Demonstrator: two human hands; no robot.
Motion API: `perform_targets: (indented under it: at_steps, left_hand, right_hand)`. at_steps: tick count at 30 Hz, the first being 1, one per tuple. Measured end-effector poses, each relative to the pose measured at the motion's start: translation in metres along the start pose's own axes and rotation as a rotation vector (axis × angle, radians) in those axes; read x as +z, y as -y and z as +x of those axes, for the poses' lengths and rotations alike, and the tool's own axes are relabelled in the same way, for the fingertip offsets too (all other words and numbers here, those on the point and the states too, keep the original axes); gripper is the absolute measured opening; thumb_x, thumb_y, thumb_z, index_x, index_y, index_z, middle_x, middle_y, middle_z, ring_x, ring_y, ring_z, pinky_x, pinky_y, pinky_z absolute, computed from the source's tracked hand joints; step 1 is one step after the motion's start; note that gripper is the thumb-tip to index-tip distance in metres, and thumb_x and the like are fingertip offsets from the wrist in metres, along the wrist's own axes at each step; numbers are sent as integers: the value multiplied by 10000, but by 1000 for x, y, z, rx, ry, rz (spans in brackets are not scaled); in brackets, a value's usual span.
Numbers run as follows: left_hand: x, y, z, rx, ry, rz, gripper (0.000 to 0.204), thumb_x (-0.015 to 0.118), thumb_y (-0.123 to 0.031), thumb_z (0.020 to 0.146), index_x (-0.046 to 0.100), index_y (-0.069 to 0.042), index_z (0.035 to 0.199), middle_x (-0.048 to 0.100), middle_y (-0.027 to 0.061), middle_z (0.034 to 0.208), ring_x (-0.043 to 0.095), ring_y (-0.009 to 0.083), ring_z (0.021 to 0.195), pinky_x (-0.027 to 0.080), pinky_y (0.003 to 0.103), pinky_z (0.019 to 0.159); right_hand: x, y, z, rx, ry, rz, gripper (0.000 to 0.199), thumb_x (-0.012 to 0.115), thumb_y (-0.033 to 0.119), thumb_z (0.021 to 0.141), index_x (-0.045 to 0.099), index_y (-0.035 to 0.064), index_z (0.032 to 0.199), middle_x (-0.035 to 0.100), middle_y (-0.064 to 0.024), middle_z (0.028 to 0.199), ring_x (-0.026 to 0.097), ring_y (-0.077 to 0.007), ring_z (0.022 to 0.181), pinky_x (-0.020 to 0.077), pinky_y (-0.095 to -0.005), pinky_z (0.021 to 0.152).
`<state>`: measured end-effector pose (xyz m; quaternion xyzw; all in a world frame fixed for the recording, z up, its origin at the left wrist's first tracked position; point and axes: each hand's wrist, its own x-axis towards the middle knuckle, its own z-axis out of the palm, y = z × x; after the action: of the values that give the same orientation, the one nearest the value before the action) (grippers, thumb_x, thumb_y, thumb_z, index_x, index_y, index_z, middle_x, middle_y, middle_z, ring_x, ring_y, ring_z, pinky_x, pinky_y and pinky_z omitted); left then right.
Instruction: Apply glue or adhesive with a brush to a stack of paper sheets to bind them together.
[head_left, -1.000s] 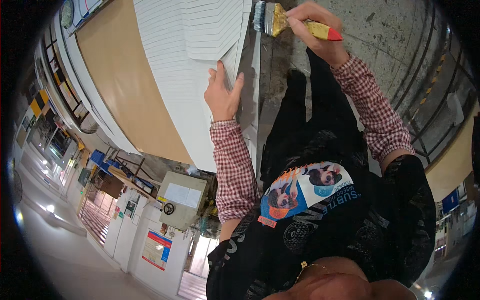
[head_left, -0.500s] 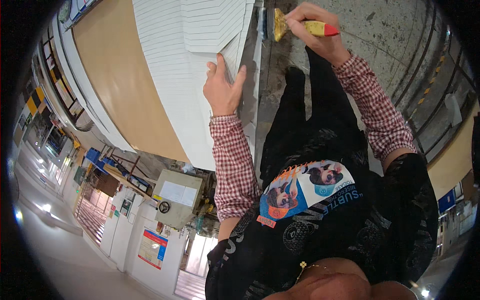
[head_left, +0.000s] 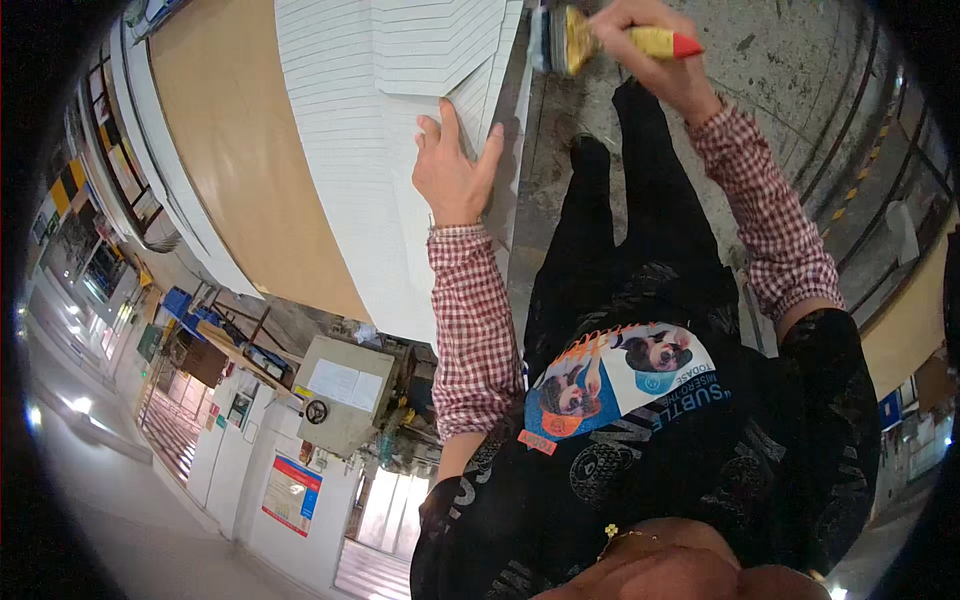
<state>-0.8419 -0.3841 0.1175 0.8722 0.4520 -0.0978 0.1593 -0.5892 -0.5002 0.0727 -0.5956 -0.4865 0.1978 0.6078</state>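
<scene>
My left hand (head_left: 455,175) lies flat, fingers spread, on the edge of a tall stack of white sheets (head_left: 350,120). My right hand (head_left: 655,55) grips a paintbrush (head_left: 575,38) with a yellow handle and a red tip. Its bristles touch the side of the stack near the top edge of the view. Both forearms wear red-and-white checked sleeves. Below them I see my own dark printed shirt and black trousers.
A wide brown board or roll (head_left: 230,150) lies to the left of the white stack. The stained concrete floor (head_left: 790,60) spreads to the right. A grey machine box (head_left: 345,390) and white cabinets (head_left: 290,490) stand at the lower left.
My right hand has shifted the brush slightly against the side of the stack and tilted the handle. My left hand stays pressed on the white sheets.
</scene>
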Motion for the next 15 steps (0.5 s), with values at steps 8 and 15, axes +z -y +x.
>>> perform_targets:
  at_steps: [8, 15]
  left_hand:
    - [47, -10, -3, -84, -169, 172, 980, 684, -594, 699, 325, -30, 1415, 267, 377, 1397, 318, 550, 1262, 422, 538, 931]
    - [58, 3, -26, -92, -210, 246, 1038, 684, -582, 717, 215, -16, 1450, 175, 369, 1441, 224, 546, 1311, 282, 565, 1036]
  right_hand:
    - [-3, 38, -24, 269, 28, 65, 107, 616, 76, 848, 627, -22, 807, 635, -76, 847, 588, -128, 737, 464, -256, 656]
    - [-5, 18, -30, 120, -27, -37, 98, 603, 57, 852, 632, -20, 798, 655, -88, 845, 612, -149, 774, 476, -272, 681]
